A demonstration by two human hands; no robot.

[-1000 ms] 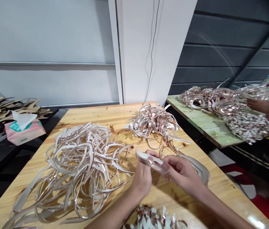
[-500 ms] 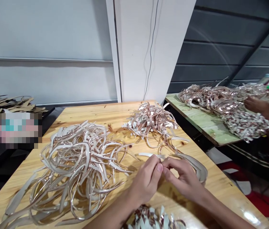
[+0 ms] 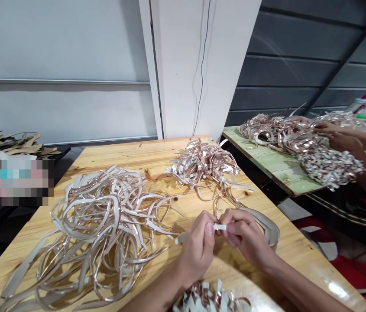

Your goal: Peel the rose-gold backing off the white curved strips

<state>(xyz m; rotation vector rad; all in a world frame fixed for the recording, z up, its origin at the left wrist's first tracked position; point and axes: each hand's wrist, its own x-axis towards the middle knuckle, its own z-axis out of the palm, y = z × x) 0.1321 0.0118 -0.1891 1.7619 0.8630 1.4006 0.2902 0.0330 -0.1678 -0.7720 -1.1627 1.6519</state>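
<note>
My left hand [image 3: 199,247] and my right hand [image 3: 243,236] meet above the wooden table [image 3: 127,151], and both pinch one short whitish strip [image 3: 219,227] between thumbs and fingertips. One end of the strip pokes out left of my left hand. A large tangle of long rose-gold and cream strips [image 3: 95,225] lies to the left of my hands. A smaller heap of shiny rose-gold strips [image 3: 202,164] sits further back. Curved cream pieces [image 3: 267,225] rest just behind my right hand. Short cut bits [image 3: 208,299] pile at the near edge.
A white pillar [image 3: 186,65] with a thin cable stands behind the table. On a green bench [image 3: 273,167] to the right, another person's hands [image 3: 338,138] work in a big pile of similar strips. Brown cut-outs [image 3: 7,145] and a blurred box lie on a dark surface at left.
My hands have turned and shifted the strip: it was raised and slanted one second ago, then pinched at fingertips, and now lies level between both hands. The other person's hands moved over their pile.
</note>
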